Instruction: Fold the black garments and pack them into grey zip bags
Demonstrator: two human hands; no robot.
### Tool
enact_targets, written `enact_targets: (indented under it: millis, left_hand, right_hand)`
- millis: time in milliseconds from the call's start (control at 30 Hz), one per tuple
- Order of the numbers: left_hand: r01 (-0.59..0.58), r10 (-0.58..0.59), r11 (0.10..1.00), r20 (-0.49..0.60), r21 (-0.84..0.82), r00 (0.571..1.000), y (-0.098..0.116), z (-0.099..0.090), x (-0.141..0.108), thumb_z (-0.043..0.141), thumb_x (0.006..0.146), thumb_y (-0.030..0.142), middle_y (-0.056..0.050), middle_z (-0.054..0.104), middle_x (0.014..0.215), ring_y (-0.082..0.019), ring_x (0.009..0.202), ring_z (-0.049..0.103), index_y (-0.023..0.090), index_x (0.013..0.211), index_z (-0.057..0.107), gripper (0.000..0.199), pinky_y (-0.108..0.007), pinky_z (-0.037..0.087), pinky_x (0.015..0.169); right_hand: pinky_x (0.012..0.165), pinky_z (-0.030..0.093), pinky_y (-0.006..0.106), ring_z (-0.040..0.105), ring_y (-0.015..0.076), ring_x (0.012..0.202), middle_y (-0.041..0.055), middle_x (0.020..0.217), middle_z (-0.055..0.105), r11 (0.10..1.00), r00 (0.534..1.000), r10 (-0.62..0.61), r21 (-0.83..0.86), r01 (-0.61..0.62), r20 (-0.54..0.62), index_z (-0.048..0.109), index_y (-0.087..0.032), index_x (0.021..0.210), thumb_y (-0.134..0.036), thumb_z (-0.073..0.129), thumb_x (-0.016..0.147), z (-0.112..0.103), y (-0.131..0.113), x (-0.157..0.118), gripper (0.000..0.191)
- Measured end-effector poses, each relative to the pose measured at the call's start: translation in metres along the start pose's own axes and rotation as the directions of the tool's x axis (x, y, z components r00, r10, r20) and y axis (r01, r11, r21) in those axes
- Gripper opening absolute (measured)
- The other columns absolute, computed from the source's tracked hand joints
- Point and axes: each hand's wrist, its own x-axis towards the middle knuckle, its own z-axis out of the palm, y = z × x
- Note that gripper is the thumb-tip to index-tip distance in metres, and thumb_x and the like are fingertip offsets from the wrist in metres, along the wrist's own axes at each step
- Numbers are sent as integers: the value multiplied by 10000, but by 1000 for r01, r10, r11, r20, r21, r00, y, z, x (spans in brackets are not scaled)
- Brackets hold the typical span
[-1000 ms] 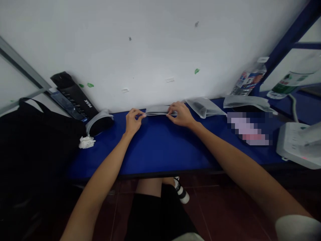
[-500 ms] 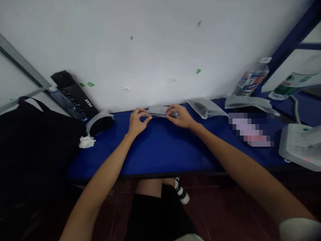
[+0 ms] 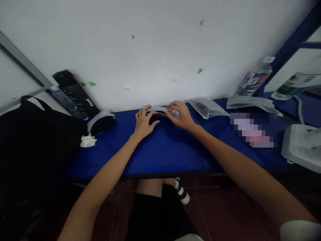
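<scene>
A translucent white pouch lies by the wall on the blue table, its mouth parted with a dark gap showing. My left hand is at its left end, thumb stretched away and the other fingers at the pouch's opening and edge. At the right end, my right hand pinches the pouch's edge between thumb and fingers. Another translucent pouch lies just right of my right hand.
At the left are a black bag, a black PEAK box, a pouch with a dark item and crumpled tissue. Rightward are another pouch, bottles and a white power strip.
My left hand has shifted right, and its thumb has come off the pouch's edge. The pouch's mouth has opened wider. My right hand keeps its grip.
</scene>
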Motion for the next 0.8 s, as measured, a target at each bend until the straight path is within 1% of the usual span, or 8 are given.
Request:
enact_targets:
  millis: [67,100,233,367,467,567,700,800]
  left_hand:
    - [4,-4,1000,-9,2,1000,1,0,0,839,943,430,-143,517,1619,-360,1397,544,299,1378,732,466,-537,408,1160]
    - [8,-8,1000,-10,2,1000,1,0,0,836,946,427,-138,517,1619,-359,1401,540,305,1365,745,446,-539,409,1158]
    - [-22,23,999,21,-29,1000,2,-1,-2,822,955,456,-106,550,1581,-362,1415,519,293,1047,859,191,-556,406,1155]
    - [-50,51,998,42,-27,998,4,-1,-2,780,984,481,-91,595,1540,-363,1409,516,271,877,855,247,-570,408,1148]
    - [-56,56,998,5,14,998,6,-2,-2,802,966,390,-107,611,1529,-357,1399,537,266,1019,842,140,-555,420,1147]
    - [-97,97,994,5,54,995,7,-5,-2,840,918,357,-118,562,1606,-367,1447,513,292,1277,789,369,-561,411,1175]
    - [-139,130,983,80,119,988,10,-5,-2,859,884,437,-91,450,1725,-410,1537,421,318,1307,786,445,-632,295,1271]
    - [-166,150,980,140,109,979,11,0,-3,838,888,395,-84,423,1745,-408,1575,381,318,1356,767,479,-651,193,1328]
  right_hand:
    - [958,514,509,686,294,1011,85,1056,772,1000,1000,-13,2,13,1,703,-270,844,-376,671,1007,0,0,0,197]
    - [955,513,506,687,291,1004,84,1053,771,1000,1000,-23,4,23,-1,703,-268,841,-371,671,1006,0,0,0,198]
    - [962,507,512,689,292,995,84,1046,769,1000,1000,-25,12,26,-10,709,-262,843,-349,673,998,-2,-1,1,181]
    - [999,501,534,683,300,1022,79,1063,767,999,1000,17,41,-17,9,731,-270,852,-366,686,994,-3,-1,2,177]
    - [1033,490,551,680,300,1047,74,1094,765,997,999,12,81,-15,35,747,-275,839,-384,719,984,-2,-3,1,184]
    - [1092,464,587,678,310,1102,74,1154,766,992,998,26,124,-34,64,762,-280,834,-411,749,971,0,-8,0,190]
    - [1146,467,594,674,312,1179,73,1202,773,965,994,66,248,-86,88,779,-285,842,-477,785,948,2,-16,0,219]
    - [1187,481,555,667,301,1263,76,1272,757,926,984,66,357,-121,164,780,-283,866,-523,785,942,5,-18,-1,252]
